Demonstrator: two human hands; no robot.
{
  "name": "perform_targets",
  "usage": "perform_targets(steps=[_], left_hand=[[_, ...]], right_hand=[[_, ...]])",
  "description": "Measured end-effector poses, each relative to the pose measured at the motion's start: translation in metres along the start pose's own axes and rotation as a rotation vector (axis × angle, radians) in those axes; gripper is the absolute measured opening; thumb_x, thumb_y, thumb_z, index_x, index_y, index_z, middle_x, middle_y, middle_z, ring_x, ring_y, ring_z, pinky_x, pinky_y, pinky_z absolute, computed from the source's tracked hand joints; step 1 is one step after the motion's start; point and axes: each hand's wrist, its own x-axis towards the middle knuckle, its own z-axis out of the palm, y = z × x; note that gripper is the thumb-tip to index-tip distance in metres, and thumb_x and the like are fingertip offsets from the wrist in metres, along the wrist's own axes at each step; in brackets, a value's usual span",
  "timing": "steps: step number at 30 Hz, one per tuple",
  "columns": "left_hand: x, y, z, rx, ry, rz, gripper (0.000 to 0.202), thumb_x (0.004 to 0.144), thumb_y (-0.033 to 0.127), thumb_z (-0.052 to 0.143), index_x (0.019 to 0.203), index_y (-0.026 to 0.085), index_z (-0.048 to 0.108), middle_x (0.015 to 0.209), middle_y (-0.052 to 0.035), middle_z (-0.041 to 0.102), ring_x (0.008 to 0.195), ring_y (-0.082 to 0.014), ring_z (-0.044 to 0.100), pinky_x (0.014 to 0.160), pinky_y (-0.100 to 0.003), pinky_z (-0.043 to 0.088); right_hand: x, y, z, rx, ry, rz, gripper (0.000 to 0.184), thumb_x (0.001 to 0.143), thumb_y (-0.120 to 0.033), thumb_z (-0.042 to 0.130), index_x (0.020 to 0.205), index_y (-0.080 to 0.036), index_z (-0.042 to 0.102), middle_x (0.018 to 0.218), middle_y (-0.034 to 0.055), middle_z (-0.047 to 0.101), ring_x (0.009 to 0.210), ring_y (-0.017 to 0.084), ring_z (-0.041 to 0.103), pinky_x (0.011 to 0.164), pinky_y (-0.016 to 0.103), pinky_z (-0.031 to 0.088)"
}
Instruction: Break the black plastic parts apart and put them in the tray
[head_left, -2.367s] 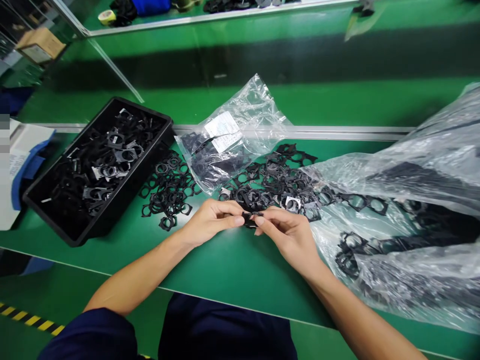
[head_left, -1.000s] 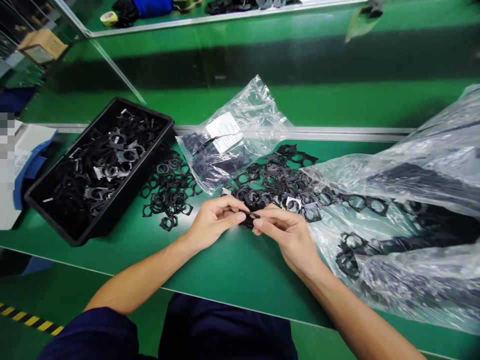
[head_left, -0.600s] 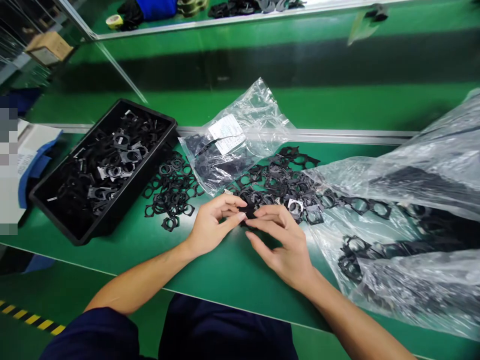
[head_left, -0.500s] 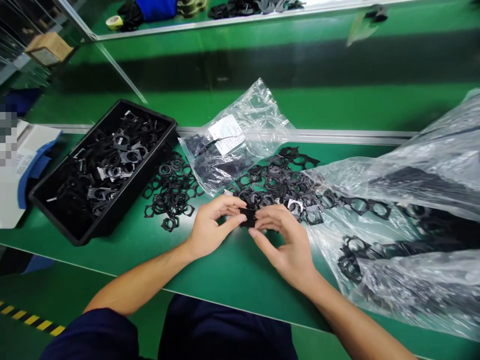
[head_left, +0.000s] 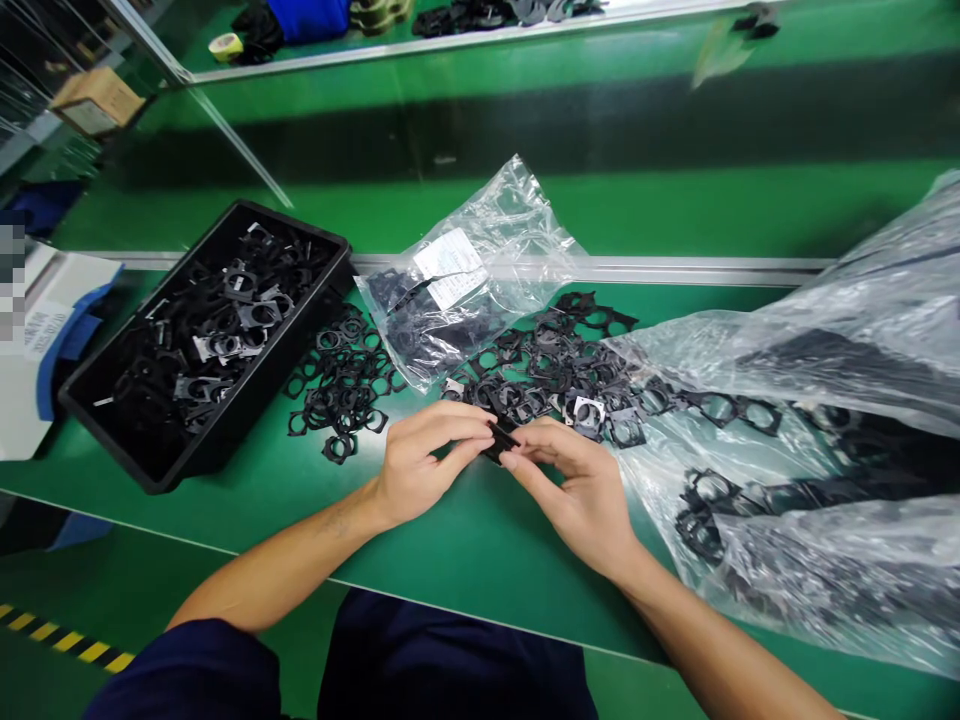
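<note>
Between the fingertips of both hands is a small flat black part [head_left: 501, 438], tilted and partly covered by the fingers, so its full shape is hidden. My left hand [head_left: 431, 455] pinches its left end, and my right hand [head_left: 574, 490] grips the right end with thumb and fingers. Just beyond the hands lies a loose pile of black ring-shaped plates [head_left: 555, 365], one with a pale square face [head_left: 589, 412]. A second cluster of black ring-shaped plates [head_left: 341, 375] lies to the left of my left hand.
A black bin [head_left: 176, 470] holding several black and grey parts stands at the left. A labelled clear bag [head_left: 517, 220] of dark parts lies behind the piles. Large plastic bags [head_left: 787, 310] with more parts cover the right side of the green table [head_left: 435, 570].
The black part has been turned from showing its broad face to a slanted, more edge-on position. Both hands stay in nearly the same place.
</note>
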Motion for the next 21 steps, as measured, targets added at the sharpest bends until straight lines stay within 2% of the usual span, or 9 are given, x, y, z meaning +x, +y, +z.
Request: perform_targets(steps=[5,13,16,19,21], left_hand=[[-0.0003,-0.0003,0.0003,-0.017,0.015,0.003,0.006,0.088,0.014,0.074,0.091,0.019,0.073,0.090,-0.0045,0.078,0.087,-0.0161,0.074,0.080,-0.028,0.060],[0.0004,0.0021,-0.0010,-0.015,-0.008,-0.008,0.007,0.089,0.013,0.070,0.091,0.019,0.071,0.088,-0.0044,0.076,0.086,-0.0168,0.072,0.080,-0.030,0.059],[-0.0001,0.0026,-0.0006,-0.137,-0.026,-0.162,0.001,0.090,0.017,0.070,0.090,0.018,0.069,0.087,-0.0045,0.074,0.083,-0.0157,0.071,0.079,-0.027,0.058],[-0.0004,0.0013,0.0001,-0.299,-0.045,-0.377,0.010,0.090,0.025,0.071,0.098,0.018,0.069,0.087,-0.0039,0.071,0.078,-0.0139,0.069,0.073,-0.024,0.057],[-0.0003,0.0002,0.0001,-0.331,-0.069,-0.422,0.013,0.090,0.028,0.071,0.098,0.018,0.070,0.088,-0.0041,0.070,0.076,-0.0133,0.068,0.071,-0.023,0.056]], right_hand=[[0.0013,0.0015,-0.0014,0.003,-0.012,-0.057,0.007,0.090,-0.030,0.072,0.092,-0.024,0.072,0.085,0.0026,0.069,0.073,0.016,0.068,0.070,0.029,0.059],[0.0003,0.0005,-0.0024,-0.055,-0.003,-0.060,0.011,0.093,-0.033,0.069,0.092,-0.023,0.073,0.084,0.0037,0.069,0.071,0.016,0.066,0.071,0.030,0.058],[0.0012,0.0004,-0.0035,-0.099,-0.028,-0.097,0.008,0.093,-0.029,0.068,0.093,-0.022,0.074,0.083,0.0043,0.069,0.073,0.017,0.066,0.071,0.031,0.058],[0.0022,0.0006,-0.0042,-0.134,-0.035,-0.168,0.007,0.093,-0.024,0.068,0.095,-0.023,0.074,0.085,0.0051,0.071,0.076,0.019,0.066,0.072,0.033,0.058],[0.0024,0.0004,-0.0040,-0.144,-0.031,-0.191,0.007,0.092,-0.022,0.068,0.095,-0.023,0.075,0.086,0.0053,0.072,0.076,0.019,0.067,0.073,0.033,0.058]])
